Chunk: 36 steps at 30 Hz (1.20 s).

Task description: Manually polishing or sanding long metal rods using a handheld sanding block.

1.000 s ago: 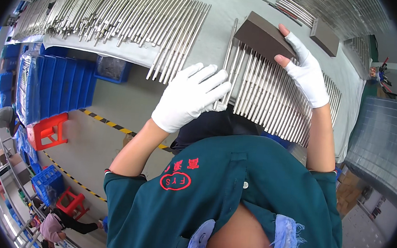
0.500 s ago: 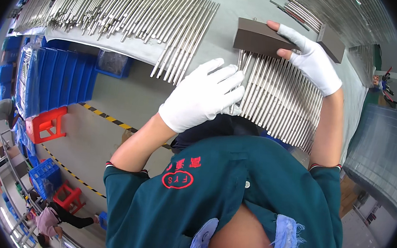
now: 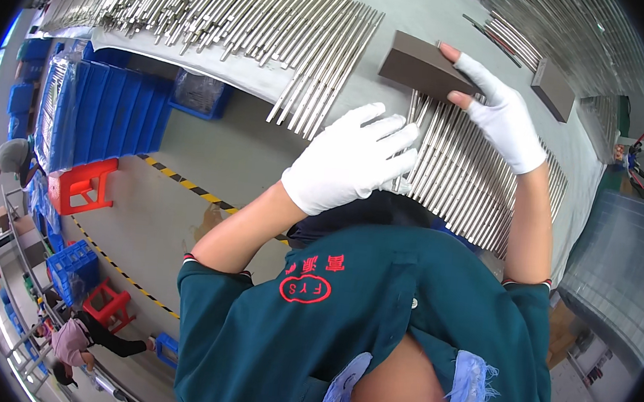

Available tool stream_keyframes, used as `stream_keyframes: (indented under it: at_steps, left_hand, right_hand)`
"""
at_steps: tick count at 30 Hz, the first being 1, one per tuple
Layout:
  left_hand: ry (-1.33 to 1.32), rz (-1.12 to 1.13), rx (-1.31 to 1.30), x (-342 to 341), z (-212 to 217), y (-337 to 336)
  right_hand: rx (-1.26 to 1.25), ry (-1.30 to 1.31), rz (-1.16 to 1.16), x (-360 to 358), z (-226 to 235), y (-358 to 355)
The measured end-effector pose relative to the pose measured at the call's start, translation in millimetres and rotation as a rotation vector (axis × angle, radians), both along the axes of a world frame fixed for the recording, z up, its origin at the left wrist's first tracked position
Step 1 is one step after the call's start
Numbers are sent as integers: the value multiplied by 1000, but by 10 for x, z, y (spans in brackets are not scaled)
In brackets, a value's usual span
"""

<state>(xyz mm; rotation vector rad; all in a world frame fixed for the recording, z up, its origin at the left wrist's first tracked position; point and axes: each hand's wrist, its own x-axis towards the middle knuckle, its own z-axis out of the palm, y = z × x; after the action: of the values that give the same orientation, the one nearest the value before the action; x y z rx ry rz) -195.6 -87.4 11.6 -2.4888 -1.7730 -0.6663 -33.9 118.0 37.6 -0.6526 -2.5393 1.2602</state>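
Observation:
My right hand (image 3: 507, 119), in a white glove that leaves the thumb and a fingertip bare, grips a brown-grey rectangular block (image 3: 424, 63). The block sits at the far ends of a row of thin metal rods (image 3: 469, 168) laid side by side, its right end lower than its left. My left hand (image 3: 356, 158), gloved in white, lies palm down at the left edge of that row. Its fingers are stretched and slightly apart, next to the leftmost rods; the thumb is hidden beneath.
More metal rods (image 3: 224, 9) cover the table's far left, with a separate group (image 3: 329, 71) nearer. A second block (image 3: 554, 89) lies at the right. Blue crates (image 3: 111, 117) and a red stool (image 3: 86, 186) stand left on the floor; a person (image 3: 76, 344) bends lower left.
The whole view has shifted, so the table appears further right. Against the rods, the block in my right hand has moved left and tilted. My left hand stays stretched beside the row.

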Motion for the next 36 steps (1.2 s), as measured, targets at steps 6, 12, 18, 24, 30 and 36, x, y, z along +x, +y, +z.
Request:
stream_keyframes:
  at_steps: [6, 12, 18, 24, 30, 36]
  left_hand:
    - [0, 0, -41, 11, 11, -22]
    - [28, 15, 1, -11, -105, -72]
    - [-7, 22, -24, -12, -101, -53]
    - [43, 40, -118, 26, -174, -117]
    - [-73, 47, -215, 54, -148, -139]
    - [30, 44, -205, 52, -209, -88]
  right_hand:
    - [-26, -89, -18, 92, 81, 139]
    - [41, -84, 32, 123, 75, 76]
    - [-19, 142, -286, 847, 50, 258]
    - [92, 376, -630, 1232, -325, 178]
    - [60, 334, -770, 1406, -640, 88]
    - [45, 346, -724, 1353, -656, 63]
